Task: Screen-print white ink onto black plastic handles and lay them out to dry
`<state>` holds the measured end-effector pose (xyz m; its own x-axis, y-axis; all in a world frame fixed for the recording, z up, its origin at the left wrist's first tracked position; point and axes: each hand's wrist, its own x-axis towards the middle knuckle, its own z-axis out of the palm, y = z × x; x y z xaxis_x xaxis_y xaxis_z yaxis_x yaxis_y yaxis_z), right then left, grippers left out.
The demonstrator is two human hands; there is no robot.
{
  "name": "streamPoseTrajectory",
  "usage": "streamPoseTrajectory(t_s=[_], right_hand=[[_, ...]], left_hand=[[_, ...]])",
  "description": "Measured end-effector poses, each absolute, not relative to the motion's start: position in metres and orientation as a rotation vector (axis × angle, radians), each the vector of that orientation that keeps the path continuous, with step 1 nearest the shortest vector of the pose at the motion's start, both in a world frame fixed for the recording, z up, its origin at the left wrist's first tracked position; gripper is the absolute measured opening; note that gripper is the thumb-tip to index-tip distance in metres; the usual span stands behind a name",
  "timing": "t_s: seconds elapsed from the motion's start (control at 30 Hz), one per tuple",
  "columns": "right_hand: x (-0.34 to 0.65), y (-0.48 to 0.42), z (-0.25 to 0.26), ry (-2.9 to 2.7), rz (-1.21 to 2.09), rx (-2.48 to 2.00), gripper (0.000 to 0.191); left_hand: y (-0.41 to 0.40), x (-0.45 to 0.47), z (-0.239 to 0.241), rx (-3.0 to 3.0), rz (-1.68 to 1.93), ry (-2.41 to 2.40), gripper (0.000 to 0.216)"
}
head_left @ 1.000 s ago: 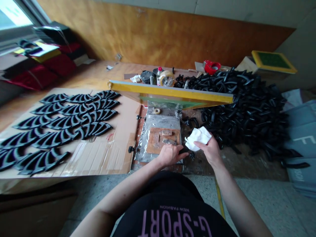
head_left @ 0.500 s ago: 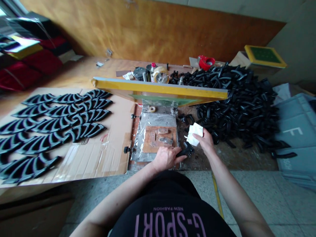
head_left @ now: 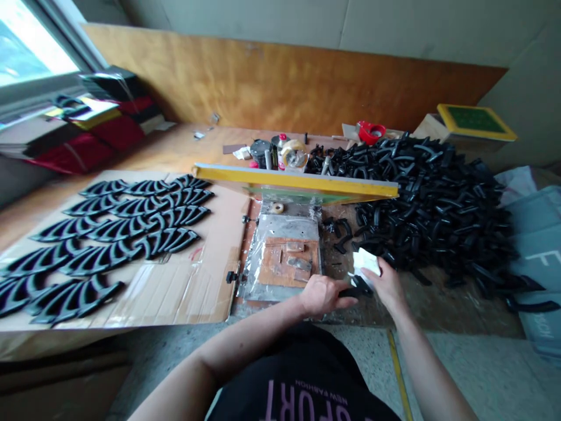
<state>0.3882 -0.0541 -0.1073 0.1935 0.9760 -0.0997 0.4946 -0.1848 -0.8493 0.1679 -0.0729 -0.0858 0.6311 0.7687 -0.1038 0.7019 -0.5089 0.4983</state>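
Since the earlier frame both hands have shifted rightward and nearer the body, relative to the plate (head_left: 289,227), and the view has tilted up.

The left hand (head_left: 323,296) pinches one end of a black part (head_left: 361,285), just right of the plate's near corner. The right hand (head_left: 389,285) grasps a folded white cloth (head_left: 365,261) at the part's far end; whether the cloth presses on it cannot be told. Wiping the part seems to be the step in hand. The next move likely calls for a steady left pinch and cloth fingers kept clear of the edges.

The board (head_left: 268,276) on the plate bears small blocks. A yellow frame (head_left: 298,182) stands tilted over the plate's far end, limiting reach there. Loose parts (head_left: 344,231) and a large heap (head_left: 429,216) crowd the right; on the left, nested rows (head_left: 163,241) cover much of the cardboard (head_left: 214,275).
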Motion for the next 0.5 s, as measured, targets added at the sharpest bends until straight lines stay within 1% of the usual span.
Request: streamPoseTrajectory(t_s=[0.13, 0.27, 0.37, 0.43, 0.5], right_hand=[[0.421, -0.047, -0.123, -1.185, 0.730, -1.888, 0.052], [0.444, -0.051, -0.120, -1.153, 0.525, -1.948, 0.055], [0.439, -0.052, -0.118, -1.193, 0.541, -1.927, 0.054], [0.421, -0.052, -0.120, -1.229, 0.664, -1.859, 0.052], [0.395, -0.053, -0.120, -1.301, 0.833, -1.752, 0.048]], left_hand=[[-0.050, 0.194, -0.098, 2.300, 0.132, 1.177, 0.061], [-0.030, 0.208, -0.108, 2.304, 0.193, 1.246, 0.055], [-0.034, 0.200, -0.107, 2.365, 0.501, 1.200, 0.052], [-0.044, 0.190, -0.101, 2.368, 0.776, 1.133, 0.048], [-0.054, 0.180, -0.095, 2.349, 0.977, 1.098, 0.046]])
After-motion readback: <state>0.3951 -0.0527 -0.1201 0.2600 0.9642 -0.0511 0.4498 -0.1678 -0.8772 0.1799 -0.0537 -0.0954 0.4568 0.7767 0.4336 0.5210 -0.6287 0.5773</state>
